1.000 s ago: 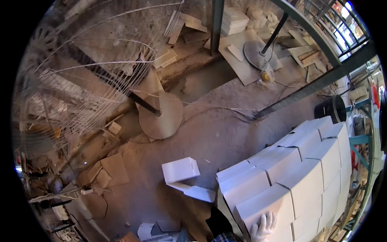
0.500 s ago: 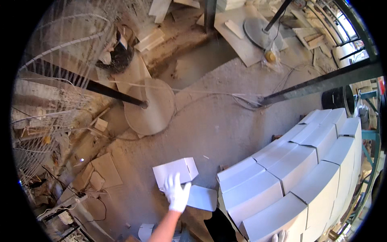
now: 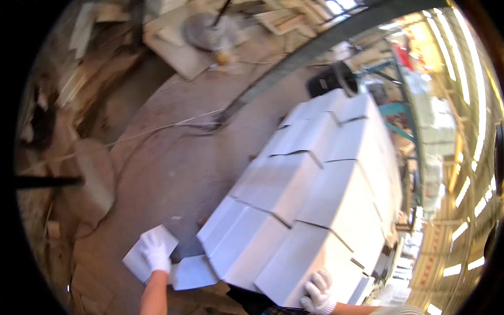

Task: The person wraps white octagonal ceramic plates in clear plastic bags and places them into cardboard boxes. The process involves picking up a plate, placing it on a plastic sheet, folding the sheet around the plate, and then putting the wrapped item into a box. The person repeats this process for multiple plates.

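Observation:
My left hand (image 3: 156, 251), in a white knit glove, lies over a small white box (image 3: 167, 239) at the lower left. Its fingers bend over the box and look closed on it, though motion blurs them. Beside that box, a pale flat panel (image 3: 194, 273) reaches toward the stack; whether the two are joined I cannot tell. My right hand (image 3: 317, 293), gloved too, rests against the near end of a large stack of white boxes (image 3: 294, 178). Its fingers are loosely bent and slightly apart, and nothing shows within them.
Behind the stack stands a black bin (image 3: 332, 79) near a teal metal frame (image 3: 394, 108). A dark beam (image 3: 278, 73) crosses above the dusty floor, where a cable (image 3: 178, 125) runs. To the left is a round base plate (image 3: 94, 181) with a post.
The view has swung right, so the stack now sits more centrally and more of my right hand shows. My left hand has moved further over the small box, its fingers reaching toward the far edge.

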Motion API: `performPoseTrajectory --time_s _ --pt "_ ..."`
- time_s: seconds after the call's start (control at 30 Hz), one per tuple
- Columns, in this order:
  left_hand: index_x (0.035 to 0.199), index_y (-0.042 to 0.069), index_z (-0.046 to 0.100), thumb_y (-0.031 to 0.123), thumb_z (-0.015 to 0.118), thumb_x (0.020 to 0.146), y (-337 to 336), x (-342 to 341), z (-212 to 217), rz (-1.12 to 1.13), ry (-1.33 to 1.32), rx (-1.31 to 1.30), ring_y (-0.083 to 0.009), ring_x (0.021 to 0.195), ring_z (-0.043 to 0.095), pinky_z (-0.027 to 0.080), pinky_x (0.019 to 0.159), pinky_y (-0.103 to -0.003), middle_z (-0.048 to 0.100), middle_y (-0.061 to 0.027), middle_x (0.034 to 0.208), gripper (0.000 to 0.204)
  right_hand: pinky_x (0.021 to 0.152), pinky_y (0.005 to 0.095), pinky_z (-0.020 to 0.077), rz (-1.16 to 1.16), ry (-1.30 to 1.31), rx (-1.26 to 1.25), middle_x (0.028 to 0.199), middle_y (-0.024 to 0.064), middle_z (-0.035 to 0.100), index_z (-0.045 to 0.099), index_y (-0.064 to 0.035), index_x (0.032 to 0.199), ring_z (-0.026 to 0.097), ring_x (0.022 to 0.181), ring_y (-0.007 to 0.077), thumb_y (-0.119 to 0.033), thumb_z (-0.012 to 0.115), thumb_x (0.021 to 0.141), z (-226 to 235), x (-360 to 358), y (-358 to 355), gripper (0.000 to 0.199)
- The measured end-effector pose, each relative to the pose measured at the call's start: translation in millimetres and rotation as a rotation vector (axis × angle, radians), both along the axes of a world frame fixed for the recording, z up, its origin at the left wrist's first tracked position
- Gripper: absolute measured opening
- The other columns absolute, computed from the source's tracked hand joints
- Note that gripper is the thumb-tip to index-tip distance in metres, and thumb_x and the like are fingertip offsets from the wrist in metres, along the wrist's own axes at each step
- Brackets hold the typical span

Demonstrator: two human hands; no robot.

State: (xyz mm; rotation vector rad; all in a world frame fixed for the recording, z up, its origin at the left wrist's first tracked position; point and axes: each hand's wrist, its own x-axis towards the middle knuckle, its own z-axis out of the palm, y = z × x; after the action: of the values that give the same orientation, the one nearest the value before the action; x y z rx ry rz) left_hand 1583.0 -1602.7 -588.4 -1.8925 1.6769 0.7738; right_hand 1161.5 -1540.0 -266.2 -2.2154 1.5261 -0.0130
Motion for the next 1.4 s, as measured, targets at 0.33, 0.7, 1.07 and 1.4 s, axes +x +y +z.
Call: performPoseTrajectory --time_s 0.33,0.7,1.07,1.4 --pt "0.139 0.012 0.053 0.023 0.086 0.056 39 62 5 0.157 0.293 -0.365 -0.0418 0.139 0.040 0.035 0.117 -0.048 0.045 -0.0223 0.147 0.090 0.083 0.0471 0.0487 -0.003 0.039 0.078 0.108 0.0162 0.061 0.067 -0.0077 0.097 0.060 0.100 0.0368 -0.026 0.072 0.066 27 18 -35 0.037" --pt "0.151 0.012 0.039 0.060 0.070 0.081 52 71 -14 0.801 0.101 -0.153 -0.0424 0.127 0.052 0.042 0.106 -0.054 0.057 -0.0188 0.138 0.090 0.119 0.0612 0.0197 -0.008 0.206 -0.084 0.161 0.0302 0.024 0.032 0.0018 0.151 0.022 0.149 0.0506 -0.024 0.042 0.103 15 -32 8 0.056" --pt "0.158 0.016 0.032 0.063 0.077 0.075 159 51 17 0.690 0.093 -0.178 -0.0424 0.151 0.023 0.029 0.116 -0.063 0.029 -0.0214 0.162 0.105 0.102 0.0480 0.0467 0.265 -0.246 0.224 0.121 0.0186 0.067 0.067 -0.0041 0.123 0.062 0.116 0.0400 -0.022 0.078 0.085 -11 211 0 0.044" --pt "0.138 0.009 0.060 0.061 0.064 0.087 142 123 -33 0.979 0.276 -0.276 -0.0431 0.130 0.051 0.040 0.108 -0.055 0.057 -0.0235 0.139 0.073 0.121 0.0489 0.0259 -0.882 -0.731 1.429 0.163 0.0162 0.031 0.033 -0.0078 0.155 0.028 0.149 0.0379 -0.059 0.064 0.093 -301 341 -7 0.087"
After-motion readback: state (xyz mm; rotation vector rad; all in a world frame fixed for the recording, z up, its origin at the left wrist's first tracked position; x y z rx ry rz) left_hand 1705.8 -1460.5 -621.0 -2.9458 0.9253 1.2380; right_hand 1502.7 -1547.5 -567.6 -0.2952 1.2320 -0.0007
